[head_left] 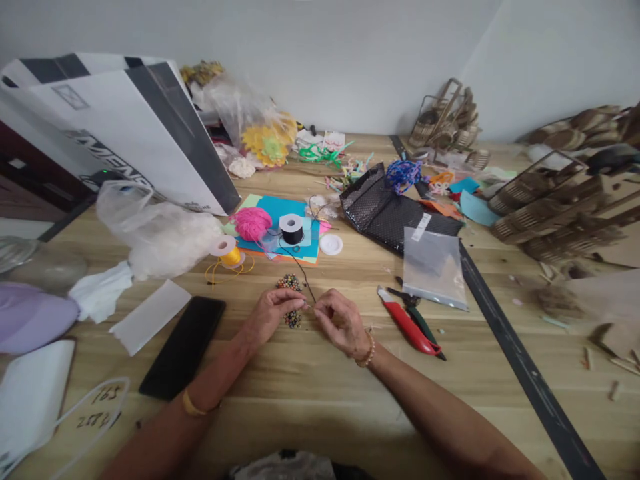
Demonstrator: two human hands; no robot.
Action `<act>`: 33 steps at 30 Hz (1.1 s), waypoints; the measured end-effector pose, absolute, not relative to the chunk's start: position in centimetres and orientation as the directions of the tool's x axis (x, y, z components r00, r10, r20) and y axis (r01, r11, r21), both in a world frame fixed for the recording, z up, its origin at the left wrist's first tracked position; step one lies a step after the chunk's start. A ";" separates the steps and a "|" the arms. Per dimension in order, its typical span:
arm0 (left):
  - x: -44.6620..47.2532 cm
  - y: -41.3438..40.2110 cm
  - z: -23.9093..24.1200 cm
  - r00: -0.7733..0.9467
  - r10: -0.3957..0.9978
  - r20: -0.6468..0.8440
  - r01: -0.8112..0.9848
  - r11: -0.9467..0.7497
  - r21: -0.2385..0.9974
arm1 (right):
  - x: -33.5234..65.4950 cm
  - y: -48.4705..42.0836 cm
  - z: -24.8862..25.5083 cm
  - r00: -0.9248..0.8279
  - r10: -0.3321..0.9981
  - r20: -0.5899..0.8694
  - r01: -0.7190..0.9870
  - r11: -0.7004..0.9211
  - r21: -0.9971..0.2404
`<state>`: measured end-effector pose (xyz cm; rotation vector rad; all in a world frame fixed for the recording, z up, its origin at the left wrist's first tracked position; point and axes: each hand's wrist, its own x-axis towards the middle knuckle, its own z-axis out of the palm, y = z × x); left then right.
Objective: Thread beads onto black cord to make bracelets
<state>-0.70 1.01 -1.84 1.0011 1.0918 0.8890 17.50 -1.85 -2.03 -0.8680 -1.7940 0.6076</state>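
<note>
Close together over the table, my left hand (pixel 280 307) and my right hand (pixel 343 320) are both pinched, thumb against fingers. A thin black cord (pixel 303 272) runs from a spool of black cord (pixel 291 229) down to my right fingertips, which grip it. Between my left fingertips is something too small to make out. Small multicoloured beads (pixel 289 283) lie in a cluster just beyond my left hand. More beads (pixel 293 320) show between the hands, partly covered by the left fingers.
Right of my hands lie a red-handled cutter (pixel 410 327), pruning shears (pixel 417 317) and a clear zip bag (pixel 435 270). A black phone (pixel 185 347) lies left. Pink yarn (pixel 253 223), a yellow thread spool (pixel 228 251) and a black bubble mailer (pixel 385 217) are farther back.
</note>
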 end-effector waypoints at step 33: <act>-0.4 0.8 -0.9 0.258 0.934 -0.248 0.052 0.243 0.969 | 17.3 -1.7 -1.9 -0.243 0.808 0.537 0.294 0.589 -0.753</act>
